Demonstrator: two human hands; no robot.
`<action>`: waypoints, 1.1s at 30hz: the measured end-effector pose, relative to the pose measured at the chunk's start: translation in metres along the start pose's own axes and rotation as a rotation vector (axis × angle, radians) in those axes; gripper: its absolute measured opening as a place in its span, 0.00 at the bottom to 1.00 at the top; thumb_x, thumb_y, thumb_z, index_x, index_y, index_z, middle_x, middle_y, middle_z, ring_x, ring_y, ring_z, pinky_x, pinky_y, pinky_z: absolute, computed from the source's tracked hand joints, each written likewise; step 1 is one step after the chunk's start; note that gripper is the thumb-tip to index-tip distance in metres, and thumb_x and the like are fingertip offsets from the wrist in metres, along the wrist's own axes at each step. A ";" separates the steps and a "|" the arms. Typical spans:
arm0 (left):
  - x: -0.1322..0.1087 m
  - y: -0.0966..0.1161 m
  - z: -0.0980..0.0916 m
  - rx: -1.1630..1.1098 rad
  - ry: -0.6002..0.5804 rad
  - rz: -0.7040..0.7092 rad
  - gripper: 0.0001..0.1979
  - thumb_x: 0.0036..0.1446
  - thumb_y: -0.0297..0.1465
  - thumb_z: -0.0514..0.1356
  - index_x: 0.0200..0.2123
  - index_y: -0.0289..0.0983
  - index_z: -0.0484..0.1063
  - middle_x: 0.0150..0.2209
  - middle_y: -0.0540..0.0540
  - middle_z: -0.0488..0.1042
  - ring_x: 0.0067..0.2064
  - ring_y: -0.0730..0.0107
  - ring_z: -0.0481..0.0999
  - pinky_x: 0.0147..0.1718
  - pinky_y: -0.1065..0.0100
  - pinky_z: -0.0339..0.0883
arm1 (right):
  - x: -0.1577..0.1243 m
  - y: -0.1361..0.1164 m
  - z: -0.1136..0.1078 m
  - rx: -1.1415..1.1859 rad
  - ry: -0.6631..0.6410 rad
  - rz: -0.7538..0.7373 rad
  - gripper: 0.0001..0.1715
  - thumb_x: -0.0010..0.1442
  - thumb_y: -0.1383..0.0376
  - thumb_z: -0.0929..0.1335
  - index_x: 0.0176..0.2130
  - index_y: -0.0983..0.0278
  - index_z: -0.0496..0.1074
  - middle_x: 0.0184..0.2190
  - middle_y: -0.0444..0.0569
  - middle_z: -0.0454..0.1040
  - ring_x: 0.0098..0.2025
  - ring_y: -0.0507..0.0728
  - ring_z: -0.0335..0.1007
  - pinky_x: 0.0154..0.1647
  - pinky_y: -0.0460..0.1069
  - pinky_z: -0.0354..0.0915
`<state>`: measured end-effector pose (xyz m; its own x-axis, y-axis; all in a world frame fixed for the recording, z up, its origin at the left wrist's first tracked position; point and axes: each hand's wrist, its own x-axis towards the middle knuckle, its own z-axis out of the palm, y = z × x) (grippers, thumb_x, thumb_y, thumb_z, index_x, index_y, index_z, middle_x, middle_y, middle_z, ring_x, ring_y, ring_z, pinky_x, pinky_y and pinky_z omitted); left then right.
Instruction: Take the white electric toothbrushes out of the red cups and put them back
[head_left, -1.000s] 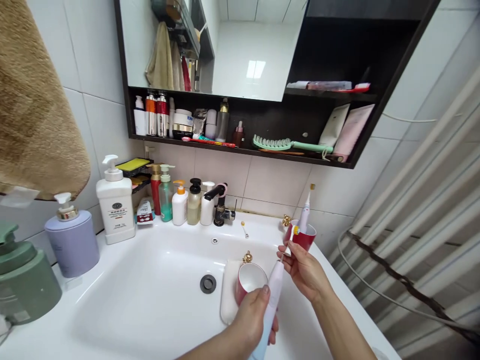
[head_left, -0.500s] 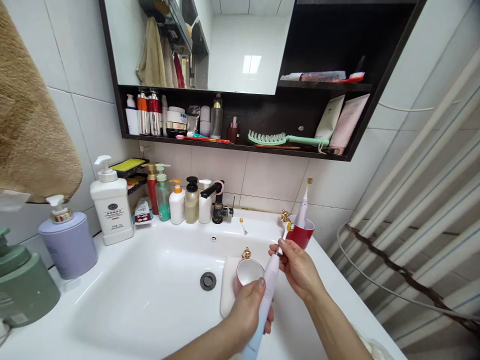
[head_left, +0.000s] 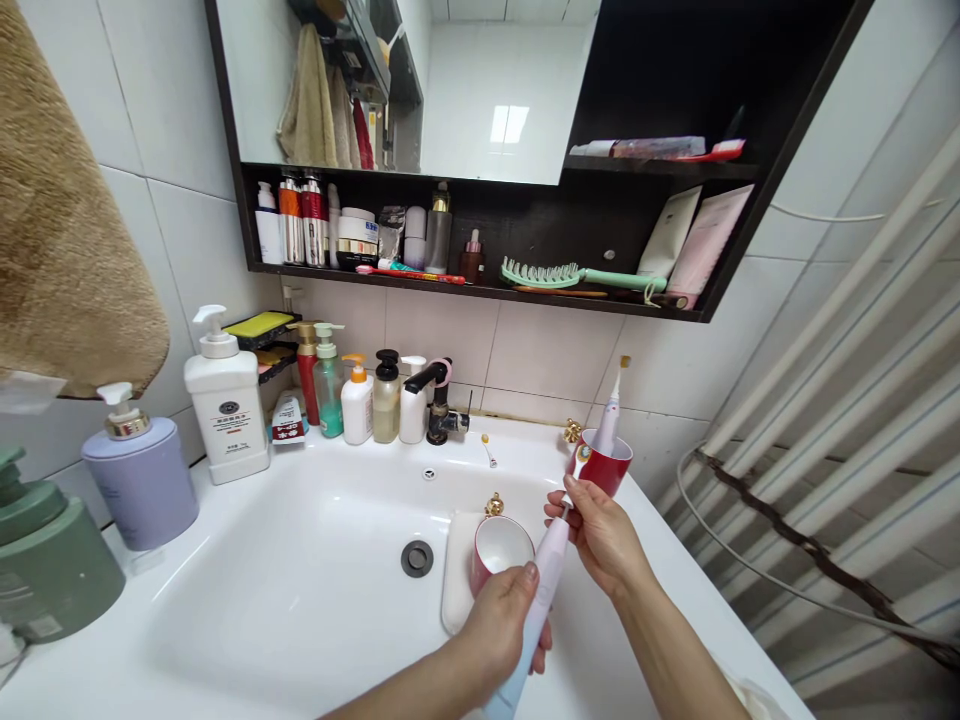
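Observation:
My left hand (head_left: 501,625) is wrapped round the pink-to-blue handle of an electric toothbrush (head_left: 541,590), held tilted over the right part of the sink. My right hand (head_left: 600,525) pinches a toothbrush head (head_left: 581,460) with white and yellow bristles, at the handle's metal shaft. Whether the head is fully seated on the shaft is hidden by the fingers. Just left of the handle, a red cup with a white inside (head_left: 504,545) sits on a white pad in the sink. Behind my right hand, a second red cup (head_left: 619,468) holds another electric toothbrush (head_left: 609,415).
A loose brush head (head_left: 489,450) lies on the sink's back ledge, right of the black faucet (head_left: 442,400). Several pump bottles line the ledge to the left, including a large white one (head_left: 227,405). A dark cabinet shelf (head_left: 540,225) hangs above; pipes (head_left: 825,480) run at right.
The brush head and my right hand have shifted slightly, and the brush head is turned differently. My left hand still holds the handle. The whole view has moved a little.

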<state>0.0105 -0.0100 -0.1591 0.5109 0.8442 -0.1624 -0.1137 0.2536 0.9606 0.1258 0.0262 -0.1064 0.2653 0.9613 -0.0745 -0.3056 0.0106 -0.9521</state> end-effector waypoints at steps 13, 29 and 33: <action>-0.001 -0.001 0.002 -0.014 0.051 -0.002 0.23 0.42 0.50 0.40 0.24 0.34 0.55 0.14 0.53 0.59 0.12 0.81 0.55 0.12 0.75 0.48 | -0.003 0.001 0.003 -0.041 -0.028 -0.019 0.13 0.40 0.59 0.66 0.24 0.63 0.59 0.18 0.41 0.66 0.22 0.49 0.64 0.23 0.45 0.60; 0.001 0.002 0.003 -0.055 0.087 0.021 0.23 0.41 0.51 0.41 0.22 0.35 0.55 0.14 0.54 0.58 0.12 0.81 0.55 0.12 0.75 0.48 | -0.009 0.004 0.012 -0.168 -0.083 -0.041 0.14 0.40 0.57 0.65 0.21 0.65 0.59 0.18 0.43 0.68 0.21 0.51 0.65 0.23 0.45 0.59; 0.002 0.000 0.001 -0.007 0.118 0.052 0.23 0.40 0.52 0.41 0.22 0.36 0.54 0.14 0.54 0.58 0.12 0.81 0.55 0.13 0.75 0.48 | -0.008 0.007 0.013 -0.199 -0.051 -0.100 0.15 0.40 0.56 0.64 0.21 0.65 0.60 0.17 0.43 0.68 0.21 0.51 0.65 0.21 0.45 0.59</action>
<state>0.0125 -0.0084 -0.1593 0.4004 0.9058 -0.1385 -0.1434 0.2112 0.9669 0.1092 0.0227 -0.1088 0.2374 0.9708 0.0333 -0.0920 0.0566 -0.9942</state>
